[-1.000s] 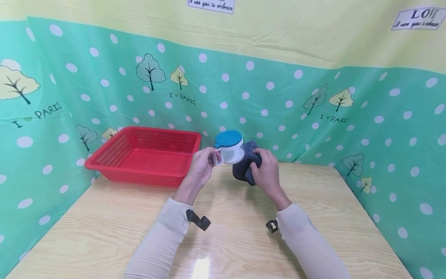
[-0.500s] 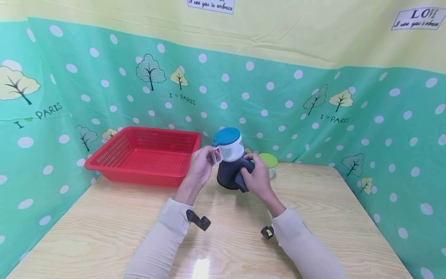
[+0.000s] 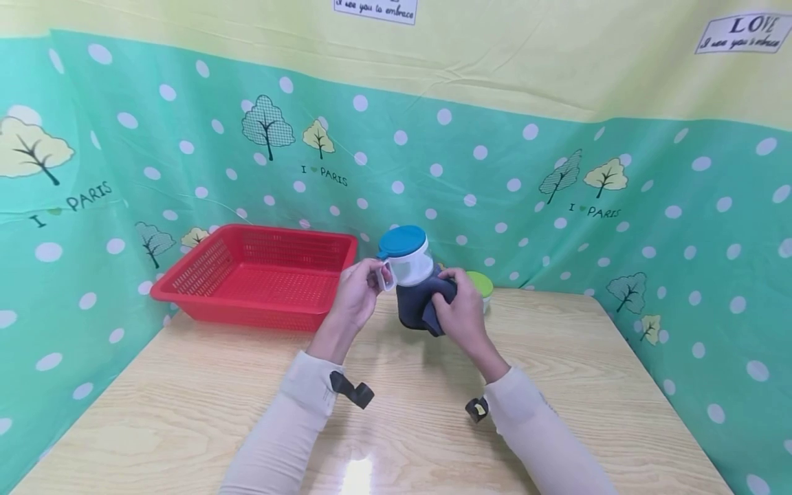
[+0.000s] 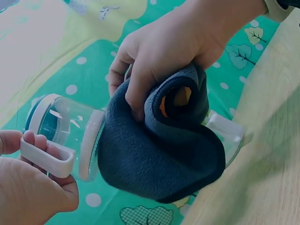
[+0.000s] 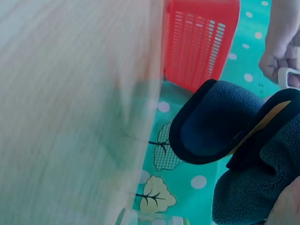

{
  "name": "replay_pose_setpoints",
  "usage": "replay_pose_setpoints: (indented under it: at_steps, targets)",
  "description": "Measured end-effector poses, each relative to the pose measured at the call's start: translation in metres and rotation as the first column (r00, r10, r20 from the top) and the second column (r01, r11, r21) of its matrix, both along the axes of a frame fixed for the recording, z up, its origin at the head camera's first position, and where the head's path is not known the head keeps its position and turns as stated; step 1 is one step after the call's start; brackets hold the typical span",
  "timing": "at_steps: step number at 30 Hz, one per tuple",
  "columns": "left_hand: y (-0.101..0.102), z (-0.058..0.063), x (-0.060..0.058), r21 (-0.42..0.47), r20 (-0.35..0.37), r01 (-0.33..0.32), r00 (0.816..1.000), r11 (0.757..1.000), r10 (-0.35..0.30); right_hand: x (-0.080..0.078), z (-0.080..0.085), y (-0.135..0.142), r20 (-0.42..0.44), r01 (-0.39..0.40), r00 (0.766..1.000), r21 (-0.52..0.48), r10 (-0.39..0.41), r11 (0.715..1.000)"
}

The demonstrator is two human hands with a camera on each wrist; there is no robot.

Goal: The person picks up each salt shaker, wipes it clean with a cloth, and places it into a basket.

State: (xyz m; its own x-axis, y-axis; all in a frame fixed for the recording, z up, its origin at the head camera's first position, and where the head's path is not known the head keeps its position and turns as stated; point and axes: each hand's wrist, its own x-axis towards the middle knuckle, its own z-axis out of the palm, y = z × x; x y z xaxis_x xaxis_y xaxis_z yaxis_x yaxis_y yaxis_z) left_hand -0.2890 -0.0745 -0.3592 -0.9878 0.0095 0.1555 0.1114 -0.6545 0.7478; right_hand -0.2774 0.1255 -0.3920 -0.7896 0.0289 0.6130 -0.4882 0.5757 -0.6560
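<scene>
left hand [image 3: 357,295]: curled round jar [image 3: 412,267] handle [image 4: 54,164] (blue lid [image 3: 402,240] on) | right hand [image 3: 462,309]: grips dark cloth [image 3: 413,306] at jar base [image 4: 91,146]

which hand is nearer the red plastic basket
Left: the left hand is by the right end of the red plastic basket in the head view; the right hand is farther right, holding a fuzzy navy cloth.

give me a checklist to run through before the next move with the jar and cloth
1. Left grip holding the jar by its handle: ok.
2. Blue lid on the jar: ok.
3. Right grip holding the dark cloth: ok.
4. Cloth pressed against the jar's base: cannot tell, they overlap in view.
5. Green-lidded container fully visible in the head view: not ok, partly hidden behind the right grip.
</scene>
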Motion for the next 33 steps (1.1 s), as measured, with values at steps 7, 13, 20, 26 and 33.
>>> replay_pose_setpoints:
  at_steps: [7, 13, 20, 26, 33]
  targets:
    - [-0.001, -0.001, 0.001, -0.023, -0.004, 0.003, 1.000, 1.000, -0.003, -0.006, 0.002, 0.006, -0.006, 0.079, 0.997, -0.005, -0.079, 0.997]
    - [-0.001, -0.001, 0.000, -0.022, -0.006, -0.010, 1.000, 1.000, 0.010, -0.003, -0.003, 0.003, -0.037, 0.054, 0.998, 0.051, -0.052, 0.997]
    - [-0.002, -0.003, -0.002, -0.021, 0.011, -0.019, 1.000, 1.000, 0.019, 0.004, -0.005, -0.001, -0.129, 0.010, 0.992, 0.168, 0.012, 0.986]
    - [-0.003, -0.003, -0.003, -0.030, 0.014, -0.037, 0.999, 0.999, 0.037, 0.009, -0.006, -0.003, -0.195, 0.011, 0.980, 0.262, 0.042, 0.965]
    - [-0.004, -0.003, -0.003, -0.058, 0.011, -0.053, 0.999, 0.997, 0.054, 0.015, -0.005, -0.002, -0.234, 0.027, 0.971, 0.335, 0.055, 0.942]
